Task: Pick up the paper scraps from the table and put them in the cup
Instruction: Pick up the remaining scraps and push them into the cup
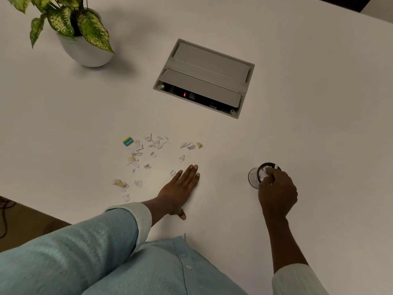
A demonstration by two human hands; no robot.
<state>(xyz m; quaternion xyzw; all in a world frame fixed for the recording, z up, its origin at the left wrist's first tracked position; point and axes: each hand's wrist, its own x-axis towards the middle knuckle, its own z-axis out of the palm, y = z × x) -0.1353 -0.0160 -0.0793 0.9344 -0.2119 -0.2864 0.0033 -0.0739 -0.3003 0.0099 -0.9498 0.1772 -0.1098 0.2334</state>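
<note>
- Head camera, looking down: we see the right hand (276,192) over the mouth of the cup (254,177), its fingers bunched round a white wad (263,172) of torn paper. We cannot tell whether the wad has begun to drop.
- Our reading of the left hand (180,189) is that it is released: it lies flat on the bench (319,103), fingers straight and together, holding nothing.
- One small scrap (172,172) lies just beside the left fingertips, on their far left side.
- Most of the paper scraps (148,154) are scattered on the bench beyond and to the left of the left hand, well apart from the cup. Among them is a blue and yellow scrap (127,141) at the far left edge of the scatter.
- The cup stands upright on the bench to the right of the scatter, with white paper already inside.
- We judge the step in hand to be the drop of one handful into the cup, with the task partly done and many pieces left.
- Next, we think, the right fingers must loosen over the cup, then a hand must return to the scatter. Such thin, flat pieces call for a fingertip pinch or a sweep into a pile.
- Farther off, a grey cable hatch (204,77) is set into the bench, and a potted plant (85,50) stands at the far left.
</note>
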